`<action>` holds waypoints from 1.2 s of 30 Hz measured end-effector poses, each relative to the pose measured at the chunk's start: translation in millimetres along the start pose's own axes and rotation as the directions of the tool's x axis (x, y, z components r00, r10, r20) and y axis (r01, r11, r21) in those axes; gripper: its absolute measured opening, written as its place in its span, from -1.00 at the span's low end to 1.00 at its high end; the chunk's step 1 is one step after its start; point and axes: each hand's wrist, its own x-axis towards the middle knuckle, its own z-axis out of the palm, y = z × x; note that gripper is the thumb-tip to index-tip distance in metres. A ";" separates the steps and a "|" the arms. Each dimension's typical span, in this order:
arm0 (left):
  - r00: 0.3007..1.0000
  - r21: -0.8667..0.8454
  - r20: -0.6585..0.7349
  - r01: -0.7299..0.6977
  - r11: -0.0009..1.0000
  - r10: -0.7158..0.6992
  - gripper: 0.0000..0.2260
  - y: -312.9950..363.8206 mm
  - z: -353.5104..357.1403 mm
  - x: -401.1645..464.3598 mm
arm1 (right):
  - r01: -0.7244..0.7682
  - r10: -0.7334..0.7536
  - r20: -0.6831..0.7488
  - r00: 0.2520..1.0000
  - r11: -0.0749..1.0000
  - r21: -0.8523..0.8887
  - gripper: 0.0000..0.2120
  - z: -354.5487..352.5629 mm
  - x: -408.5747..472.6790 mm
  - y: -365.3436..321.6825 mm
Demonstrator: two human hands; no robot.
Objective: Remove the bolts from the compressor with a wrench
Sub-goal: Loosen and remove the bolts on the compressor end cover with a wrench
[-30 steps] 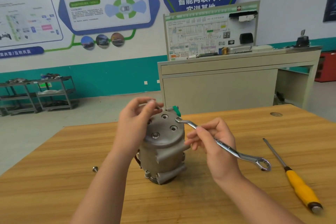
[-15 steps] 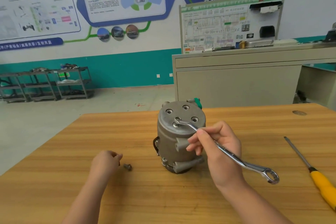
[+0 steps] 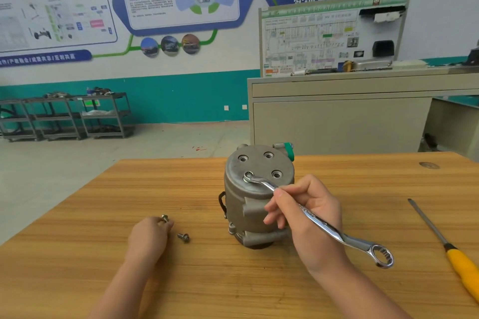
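A: What has just changed?

B: The left hand (image 3: pixel 149 237) has come off the top of the compressor (image 3: pixel 255 197) and gone down to the table (image 3: pixel 77 254). It now pinches one loose bolt (image 3: pixel 164 218) at its fingertips, setting it just beside a second bolt (image 3: pixel 183 237) that already lies on the wood.

A: And the right hand?

B: The right hand (image 3: pixel 308 217) keeps the wrench (image 3: pixel 311 217) pinched partway along the shaft between thumb and fingers. Its small ring end has shifted from the far edge of the cap to the near-left socket, where it now sits.

A: So how far along is the job?

B: Two bolts look to be out. The other three sockets on the cap are dark recessed holes; whether bolts remain in them cannot be told. The next one is probably under the ring, though the ring hides it.

A: What are the materials like?

B: The compressor is a dull grey cast-metal cylinder standing upright near the middle of the table, with lugs on its side and a green plug at the rear. The wrench is polished chrome, cranked at both ring ends. The table is striped, honey-coloured wood. A screwdriver (image 3: pixel 456 259) with a yellow handle lies well apart at the right.
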 end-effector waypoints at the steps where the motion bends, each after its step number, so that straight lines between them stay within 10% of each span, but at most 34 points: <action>1: 1.000 -0.004 -0.004 -0.012 1.000 0.012 -0.50 1.4 0.1 -1.3 | -0.001 0.001 -0.003 1.000 1.000 0.003 -0.82 0.7 0.1 0.3; 5: 0.988 0.029 0.119 -0.108 0.994 0.104 -0.20 8.7 11.0 -9.3 | 0.003 -0.003 -0.016 1.000 1.000 0.002 -0.82 1.6 0.7 2.3; 18: 0.944 0.227 -0.232 -0.182 0.957 0.234 -0.75 32.0 -4.4 -16.2 | -0.013 0.016 -0.049 0.999 0.999 0.046 -0.85 -9.8 6.4 3.9; 21: 0.929 -0.113 -0.219 -0.326 0.938 0.297 -0.76 48.5 -22.9 -23.8 | -0.037 0.039 -0.024 0.999 0.997 0.071 -0.87 -17.0 8.3 4.2; 26: 0.799 -0.724 -0.148 -0.489 0.486 0.583 -0.80 118.9 -50.9 -59.3 | -0.119 0.115 0.037 0.993 0.981 0.151 -0.75 -32.2 18.2 6.7; 30: 0.793 -0.674 -0.096 -0.496 0.547 0.601 -0.79 165.7 -45.6 -64.8 | -0.112 0.115 -0.027 0.993 0.988 0.102 -0.41 -39.9 22.9 10.2; 36: 0.854 -0.632 -0.258 -0.503 0.590 0.452 -0.75 171.5 -36.0 -82.4 | -0.011 0.034 -0.272 0.962 0.996 0.084 -0.55 -32.1 29.8 12.5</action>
